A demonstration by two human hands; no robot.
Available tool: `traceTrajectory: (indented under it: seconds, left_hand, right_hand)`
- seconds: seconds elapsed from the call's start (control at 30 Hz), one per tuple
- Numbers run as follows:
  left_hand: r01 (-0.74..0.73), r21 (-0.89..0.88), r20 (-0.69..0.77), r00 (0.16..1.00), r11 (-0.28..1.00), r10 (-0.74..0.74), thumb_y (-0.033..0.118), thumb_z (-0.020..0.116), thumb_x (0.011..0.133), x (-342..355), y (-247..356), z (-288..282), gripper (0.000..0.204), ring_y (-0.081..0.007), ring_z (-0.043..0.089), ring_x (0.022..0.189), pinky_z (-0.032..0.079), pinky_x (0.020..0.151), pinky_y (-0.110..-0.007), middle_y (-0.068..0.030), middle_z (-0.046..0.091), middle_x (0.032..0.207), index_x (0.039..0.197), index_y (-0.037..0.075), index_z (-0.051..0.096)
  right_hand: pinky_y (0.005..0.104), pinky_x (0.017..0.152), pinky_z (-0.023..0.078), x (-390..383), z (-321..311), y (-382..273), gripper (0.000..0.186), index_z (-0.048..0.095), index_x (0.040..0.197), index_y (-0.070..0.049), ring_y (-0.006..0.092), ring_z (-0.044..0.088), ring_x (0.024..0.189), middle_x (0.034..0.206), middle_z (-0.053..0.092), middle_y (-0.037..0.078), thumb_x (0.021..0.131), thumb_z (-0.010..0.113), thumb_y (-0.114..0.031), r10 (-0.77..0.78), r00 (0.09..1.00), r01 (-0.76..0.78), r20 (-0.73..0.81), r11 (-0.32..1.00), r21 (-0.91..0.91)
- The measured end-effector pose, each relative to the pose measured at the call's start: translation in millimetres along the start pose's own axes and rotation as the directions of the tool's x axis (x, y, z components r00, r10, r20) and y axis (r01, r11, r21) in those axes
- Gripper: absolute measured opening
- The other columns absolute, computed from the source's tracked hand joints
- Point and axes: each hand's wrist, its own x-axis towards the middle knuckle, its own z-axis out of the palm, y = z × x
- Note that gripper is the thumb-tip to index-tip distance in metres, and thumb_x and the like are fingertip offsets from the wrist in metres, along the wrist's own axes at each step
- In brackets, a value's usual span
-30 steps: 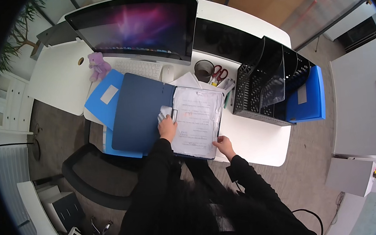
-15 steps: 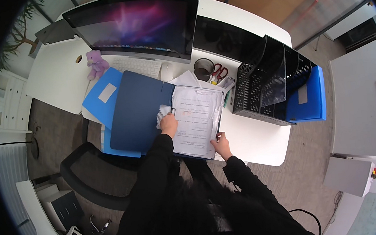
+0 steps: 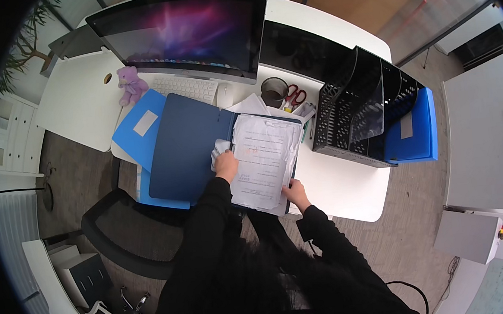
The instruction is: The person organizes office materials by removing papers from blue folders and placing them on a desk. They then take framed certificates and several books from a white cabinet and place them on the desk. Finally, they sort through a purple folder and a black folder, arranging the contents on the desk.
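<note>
An open navy folder (image 3: 181, 151) lies on the desk with a stack of printed papers (image 3: 260, 156) on its right side. My left hand (image 3: 226, 167) is closed at the folder's metal clip, beside a crumpled white piece (image 3: 219, 146) that I cannot make out clearly. My right hand (image 3: 295, 192) pinches the lower right edge of the papers. Light blue folders (image 3: 129, 135) lie beneath the navy one at the left, and loose white sheets (image 3: 245, 106) show above it.
Behind are a monitor (image 3: 179, 34), keyboard (image 3: 183, 88), mouse (image 3: 226, 94), purple teddy bear (image 3: 132, 87), pen cup (image 3: 274, 91) and scissors (image 3: 296, 95). A black file organizer (image 3: 345, 124) holding blue files (image 3: 418, 126) is at the right. A black chair (image 3: 108, 243) stands at the lower left.
My right hand has moved slightly up and leftward along the papers' edge, and the sheets' lower right part has shifted a little. My left hand remains at the clip.
</note>
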Motion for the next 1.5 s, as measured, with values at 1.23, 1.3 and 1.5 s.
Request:
traceTrajectory:
  seconds: [1.23, 1.3, 1.5]
  left_hand:
    - [-0.009, -0.85, 0.084, 0.985, 0.527, 0.153, 0.016, 0.039, 0.079, -113, -92, -170, 0.036, -0.0205, 0.057, 0.077, 0.044, 0.067, -0.029, -0.0121, 0.058, 0.086, 0.11, -0.002, 0.045]
    - [0.077, -0.879, 0.237, 0.928, 0.471, 0.289, 0.014, 0.038, 0.079, -126, -71, -161, 0.035, -0.0177, 0.057, 0.077, 0.044, 0.067, -0.027, -0.0109, 0.058, 0.087, 0.109, -0.002, 0.045]
    - [0.039, -0.392, 0.25, 0.966, 0.919, 0.066, 0.032, 0.051, 0.072, -85, -89, -20, 0.056, -0.034, 0.05, 0.096, 0.039, 0.081, -0.034, -0.0245, 0.05, 0.104, 0.112, -0.006, 0.04]
  right_hand:
    - [0.0245, 0.061, 0.041, -25, -85, 55, 0.023, 0.052, 0.097, 0.004, 0.0124, 0.051, 0.066, 0.074, 0.058, 0.009, 0.079, 0.042, -0.007, -0.258, 0.91, 0.341, -0.326, 0.912, 0.228]
    - [0.0229, 0.065, 0.04, -37, -97, 43, 0.022, 0.051, 0.098, 0.005, 0.0108, 0.051, 0.071, 0.08, 0.058, 0.008, 0.082, 0.041, -0.006, -0.256, 0.9, 0.36, -0.353, 0.893, 0.272]
    - [0.0227, 0.069, 0.041, -62, -124, 20, 0.023, 0.049, 0.102, 0.006, 0.0117, 0.053, 0.075, 0.085, 0.058, 0.009, 0.083, 0.041, -0.005, -0.249, 0.877, 0.423, -0.411, 0.807, 0.413]
